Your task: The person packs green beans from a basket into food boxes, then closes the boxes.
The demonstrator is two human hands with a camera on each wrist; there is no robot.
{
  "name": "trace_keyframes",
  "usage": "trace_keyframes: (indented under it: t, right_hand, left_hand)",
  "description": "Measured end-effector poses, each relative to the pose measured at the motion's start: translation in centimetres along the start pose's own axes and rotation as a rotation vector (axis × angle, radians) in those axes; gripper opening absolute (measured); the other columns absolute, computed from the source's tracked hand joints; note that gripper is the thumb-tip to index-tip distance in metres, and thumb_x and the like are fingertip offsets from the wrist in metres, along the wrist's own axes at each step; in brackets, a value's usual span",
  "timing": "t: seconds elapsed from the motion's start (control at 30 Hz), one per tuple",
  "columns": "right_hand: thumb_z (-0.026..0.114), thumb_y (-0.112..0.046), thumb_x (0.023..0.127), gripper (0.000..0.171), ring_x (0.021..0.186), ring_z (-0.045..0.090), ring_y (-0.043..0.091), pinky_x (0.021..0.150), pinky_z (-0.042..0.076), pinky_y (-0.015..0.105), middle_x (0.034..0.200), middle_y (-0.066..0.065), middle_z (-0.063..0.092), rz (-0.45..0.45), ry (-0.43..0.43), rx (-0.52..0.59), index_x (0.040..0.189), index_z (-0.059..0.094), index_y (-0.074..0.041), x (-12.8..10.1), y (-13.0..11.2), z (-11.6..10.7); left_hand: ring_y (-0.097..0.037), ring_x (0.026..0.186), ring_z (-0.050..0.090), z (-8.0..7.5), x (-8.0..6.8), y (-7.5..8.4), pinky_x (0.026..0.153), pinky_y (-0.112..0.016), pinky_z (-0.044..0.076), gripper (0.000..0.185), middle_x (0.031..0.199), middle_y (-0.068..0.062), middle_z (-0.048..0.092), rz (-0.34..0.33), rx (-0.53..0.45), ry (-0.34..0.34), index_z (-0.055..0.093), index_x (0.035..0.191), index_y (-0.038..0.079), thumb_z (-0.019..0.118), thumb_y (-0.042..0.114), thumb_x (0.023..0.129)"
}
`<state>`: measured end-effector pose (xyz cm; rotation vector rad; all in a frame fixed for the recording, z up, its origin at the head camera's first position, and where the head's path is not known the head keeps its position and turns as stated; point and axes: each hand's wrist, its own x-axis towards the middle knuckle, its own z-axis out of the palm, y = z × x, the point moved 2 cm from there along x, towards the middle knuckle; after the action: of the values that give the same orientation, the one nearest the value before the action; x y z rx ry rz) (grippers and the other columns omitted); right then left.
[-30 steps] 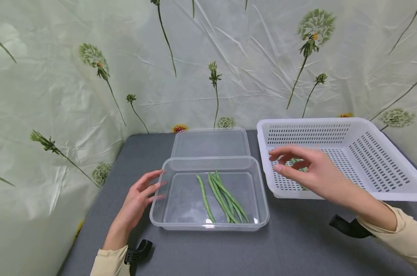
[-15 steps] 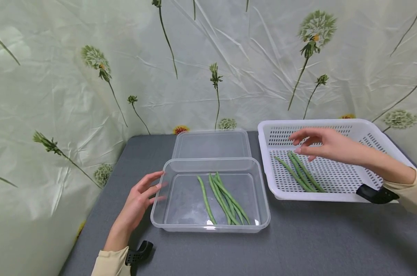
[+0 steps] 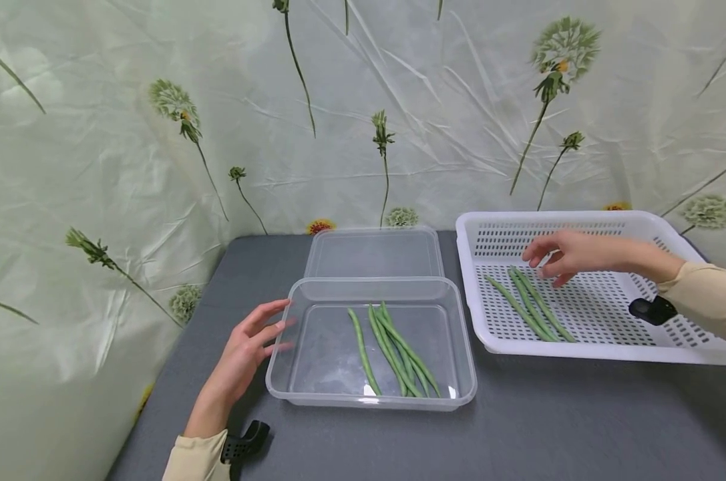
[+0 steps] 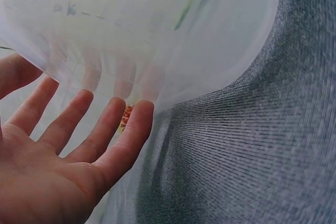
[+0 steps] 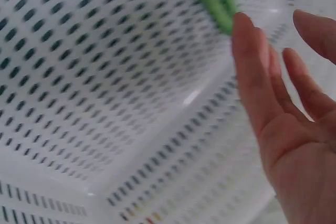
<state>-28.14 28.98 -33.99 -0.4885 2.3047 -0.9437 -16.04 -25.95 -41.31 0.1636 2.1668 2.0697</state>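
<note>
A person's right hand [image 3: 564, 255] hovers inside a white slotted basket [image 3: 657, 227], fingers loosely spread, just above three green beans [image 3: 527, 304] near its left wall. The left hand [image 3: 248, 347], fingers straight and spread, rests against the left edge of a clear container [image 3: 302, 394] holding more beans [image 3: 395, 347]. Bare grey table [image 3: 519, 434] lies in front.

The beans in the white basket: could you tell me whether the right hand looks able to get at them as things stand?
Probably yes. The right hand hovers open inside the basket, just over the far ends of the beans, and nothing lies between its fingers and them.
</note>
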Motion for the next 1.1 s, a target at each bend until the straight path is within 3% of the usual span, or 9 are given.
trace_keyframes:
  t: [0.3, 0.5, 0.73, 1.1]
  right_hand:
    - [0.067, -0.004, 0.091, 0.059, 0.098, 0.057, 0.028, 0.076, 0.058, 0.039, 0.116, 0.017, 0.052, 0.065, -0.123, 0.040, 0.139, 0.036, 0.011, 0.4, 2.9, 1.5]
    - [0.070, -0.003, 0.087, 0.063, 0.090, 0.057, 0.026, 0.072, 0.058, 0.038, 0.114, 0.017, 0.050, 0.062, -0.090, 0.035, 0.137, 0.035, 0.012, 0.7, 3.1, 1.6]
    - [0.078, -0.008, 0.083, 0.062, 0.072, 0.058, 0.022, 0.057, 0.056, 0.036, 0.102, 0.013, 0.049, 0.044, -0.021, -0.048, 0.130, 0.041, 0.006, 1.6, 3.4, 2.5]
    - [0.075, 0.002, 0.079, 0.062, 0.069, 0.057, 0.021, 0.056, 0.055, 0.034, 0.096, 0.012, 0.051, 0.014, 0.004, -0.102, 0.131, 0.043, 0.008, 1.8, 3.3, 3.1]
  left_hand:
    - [-0.031, 0.130, 0.048, 0.0, 0.0, 0.0, 0.091, -0.046, 0.053, 0.045, 0.151, -0.011, 0.038, 0.007, -0.012, -0.012, 0.044, 0.143, 0.004, 0.056, 0.017, 0.102]
    - [-0.022, 0.126, 0.052, 0.0, -0.1, 0.2, 0.090, -0.045, 0.053, 0.047, 0.152, -0.011, 0.037, 0.004, 0.001, -0.001, 0.043, 0.144, 0.004, 0.057, 0.018, 0.102]
    - [-0.024, 0.127, 0.051, 0.0, -0.1, 0.0, 0.090, -0.045, 0.053, 0.046, 0.151, -0.011, 0.038, -0.007, 0.001, 0.004, 0.044, 0.144, 0.004, 0.057, 0.018, 0.102]
    - [-0.025, 0.129, 0.050, 0.0, 0.0, 0.0, 0.091, -0.045, 0.053, 0.046, 0.152, -0.009, 0.037, -0.014, 0.006, -0.001, 0.044, 0.144, 0.006, 0.057, 0.020, 0.102]
